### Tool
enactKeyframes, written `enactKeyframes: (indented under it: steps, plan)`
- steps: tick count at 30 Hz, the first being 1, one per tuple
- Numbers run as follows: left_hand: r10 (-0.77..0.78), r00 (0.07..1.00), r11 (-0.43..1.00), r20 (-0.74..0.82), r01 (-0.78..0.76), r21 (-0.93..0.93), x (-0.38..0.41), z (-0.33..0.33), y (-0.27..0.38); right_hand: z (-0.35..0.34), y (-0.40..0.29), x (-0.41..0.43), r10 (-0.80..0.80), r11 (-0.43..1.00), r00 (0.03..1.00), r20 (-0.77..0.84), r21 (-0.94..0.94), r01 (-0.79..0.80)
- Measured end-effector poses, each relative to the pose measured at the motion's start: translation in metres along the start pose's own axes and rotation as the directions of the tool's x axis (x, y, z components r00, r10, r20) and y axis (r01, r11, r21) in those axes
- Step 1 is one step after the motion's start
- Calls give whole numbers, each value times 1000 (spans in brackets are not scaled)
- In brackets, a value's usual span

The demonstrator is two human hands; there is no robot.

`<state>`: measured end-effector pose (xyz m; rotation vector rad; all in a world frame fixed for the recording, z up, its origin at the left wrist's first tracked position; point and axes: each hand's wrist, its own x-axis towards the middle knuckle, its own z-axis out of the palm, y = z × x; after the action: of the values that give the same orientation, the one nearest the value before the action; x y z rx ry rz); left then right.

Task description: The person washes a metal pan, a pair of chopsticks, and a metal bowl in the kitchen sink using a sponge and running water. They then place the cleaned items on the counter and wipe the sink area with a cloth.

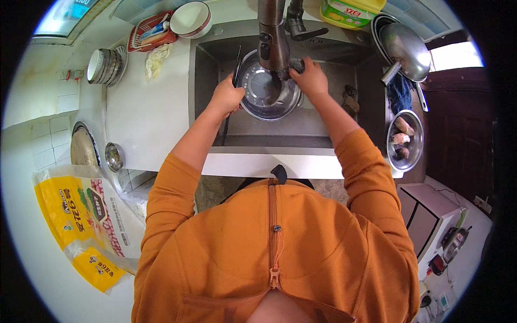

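Note:
Over a dark metal sink (pixel 278 142), my left hand (pixel 227 96) is closed around a bundle of dark chopsticks (pixel 238 66), at the left rim of a metal basin (pixel 266 111). My right hand (pixel 312 80) grips a grey scouring pad, probably steel wool (pixel 297 65), beside the faucet head, above the basin's right side. A round, shiny, clear-looking area shows inside the basin; whether it is water or a dish I cannot tell. The dark faucet (pixel 274 48) hangs over the basin and hides part of it. A dark brown lump (pixel 350 101) lies at the sink's right side.
Stacked bowls (pixel 106 66), a red basket (pixel 151 32), a white bowl (pixel 190 19) and a pale cloth (pixel 157 60) stand or lie left of the sink. A yellow detergent jug (pixel 351 12) is behind it. Metal pans (pixel 408 50) and a bowl of root-like pieces (pixel 420 141) are on the right.

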<state>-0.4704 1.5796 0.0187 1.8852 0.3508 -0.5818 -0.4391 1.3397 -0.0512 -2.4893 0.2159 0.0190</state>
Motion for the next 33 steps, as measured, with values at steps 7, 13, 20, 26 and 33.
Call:
enactKeyframes:
  steps: [7, 13, 20, 26, 33]
  plan:
    - [265, 953, 891, -149, -183, 416, -7, 28, -24, 54, 13, -77, 555, 340, 709, 435, 659, -671]
    - [151, 988, 929, 22, -149, 338, -3, 7, -6, -12, 47, -24, 68, 974, 996, 64, 212, -80]
    - [224, 927, 590, 301, -375, 715, 38, 12, 11, -53, 3, -7, -494, 868, 851, 175, 36, 496]
    - [322, 930, 572, 176, -339, 747, 32, 28, 1, -34, 26, -23, -344, 931, 938, -49, 112, 348]
    - [363, 929, 618, 78, -302, 726, 28, 36, -14, 66, 70, -93, 517, 332, 649, 557, 569, -753]
